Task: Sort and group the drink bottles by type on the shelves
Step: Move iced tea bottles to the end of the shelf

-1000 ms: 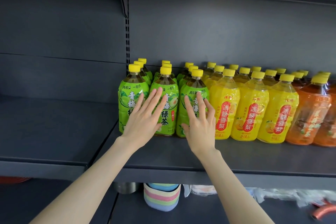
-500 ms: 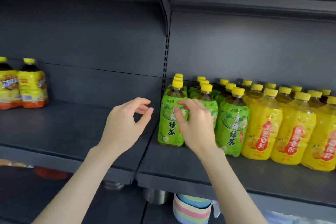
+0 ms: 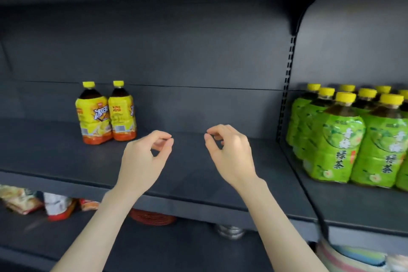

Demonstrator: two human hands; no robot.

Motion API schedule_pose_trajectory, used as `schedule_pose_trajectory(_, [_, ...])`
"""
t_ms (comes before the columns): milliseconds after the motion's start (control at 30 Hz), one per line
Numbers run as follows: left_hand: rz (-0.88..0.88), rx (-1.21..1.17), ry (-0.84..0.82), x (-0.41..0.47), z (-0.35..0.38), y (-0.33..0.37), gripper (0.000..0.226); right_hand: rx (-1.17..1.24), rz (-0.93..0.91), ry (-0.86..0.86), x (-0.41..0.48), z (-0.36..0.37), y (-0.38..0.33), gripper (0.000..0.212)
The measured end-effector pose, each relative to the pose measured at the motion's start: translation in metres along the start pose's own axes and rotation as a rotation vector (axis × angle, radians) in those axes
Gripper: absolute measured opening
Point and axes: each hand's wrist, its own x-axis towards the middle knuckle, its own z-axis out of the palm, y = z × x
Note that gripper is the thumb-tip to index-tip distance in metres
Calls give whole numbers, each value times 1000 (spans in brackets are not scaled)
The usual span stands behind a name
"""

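Note:
Two dark-tea bottles with yellow-and-orange labels [image 3: 106,115] stand side by side at the back left of the left shelf [image 3: 66,161]. Several green-tea bottles with green labels and yellow caps [image 3: 344,137] are packed together on the right shelf [image 3: 357,203], past the slotted upright. My left hand [image 3: 143,161] and my right hand [image 3: 231,157] hover over the middle of the left shelf, fingers loosely curled, holding nothing and touching no bottle.
A slotted upright [image 3: 287,95] separates the two shelf bays. Below lie snack packets [image 3: 53,205], a red round item [image 3: 152,216], a metal pot [image 3: 229,231] and a striped container [image 3: 348,258]. Another shelf hangs overhead.
The view swung left. Both hands left the green-tea bottles and moved left over the left shelf; their fingers went from flat against the bottles to loosely curled.

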Motion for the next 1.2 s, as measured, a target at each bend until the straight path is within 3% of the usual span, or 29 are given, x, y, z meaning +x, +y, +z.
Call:
schedule_pose_trajectory(233, [-77,-14,61,58,-26,-104,6,34,44,-106,70,97,-40,19])
schedule_pose_trajectory(500, [-217,227,200,108,-49,-223,44,16,-4,-284,143,219,-50,29])
schedule_pose_trajectory(667, [-383,210,239,139,-60,-277,87,115,87,-358,177,280,-55,60])
schedule_pose_trajectory(800, [-475,17,162,156,-59,-308,102,330,252,-412,191,312,-57,90])
schedule_pose_trajectory(933, [-526,-138,81,164,-58,-324,96,475,372,-418,192,331,-59,86])
schedule_pose_trajectory(1067, [-495,-165,49,166,-63,-329,76,431,389,-367,195,335,-59,86])
schedule_pose_trajectory(1200, [-455,-250,5,163,-67,-328,70,350,454,-374,187,332,-60,92])
